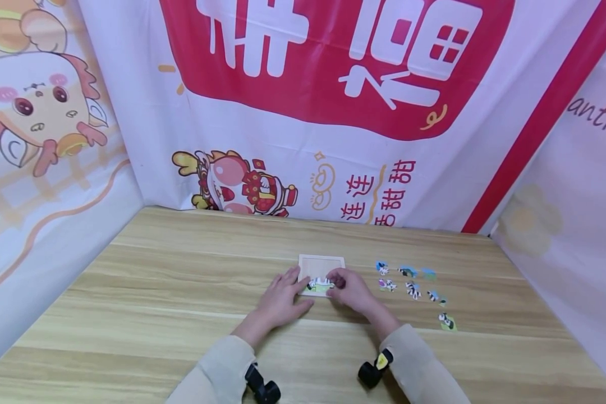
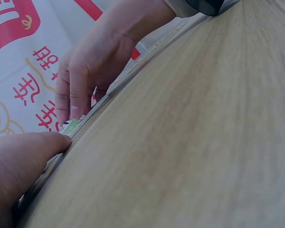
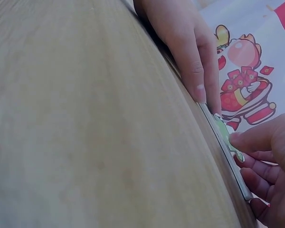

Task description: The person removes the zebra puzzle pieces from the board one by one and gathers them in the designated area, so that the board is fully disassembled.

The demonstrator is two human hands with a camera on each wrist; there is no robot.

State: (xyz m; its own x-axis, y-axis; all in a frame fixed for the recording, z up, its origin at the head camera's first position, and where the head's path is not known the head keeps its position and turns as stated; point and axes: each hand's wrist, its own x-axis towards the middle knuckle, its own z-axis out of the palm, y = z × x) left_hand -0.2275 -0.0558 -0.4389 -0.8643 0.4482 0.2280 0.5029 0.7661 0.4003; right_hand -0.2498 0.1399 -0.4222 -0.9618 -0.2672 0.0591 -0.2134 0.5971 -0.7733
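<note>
A small square wooden puzzle tray (image 1: 321, 258) lies on the table with green and white jigsaw pieces (image 1: 319, 285) along its near side. My left hand (image 1: 281, 299) rests at the tray's left edge, fingers extended and the thumb near the front rim. On the other side, my right hand (image 1: 352, 290) pinches a green-edged puzzle piece (image 3: 239, 155) between thumb and fingers, low over the tray's near right part. That piece is mostly hidden by the fingers in the head view. In the left wrist view, the right hand's fingertips (image 2: 76, 112) point down at the tray.
Several loose puzzle pieces (image 1: 413, 290) lie spread on the table to the right of the tray. One piece with a panda (image 1: 447, 321) lies nearest to me. Printed cloth (image 1: 303, 129) hangs along the wooden table's (image 1: 182, 269) back edge and sides.
</note>
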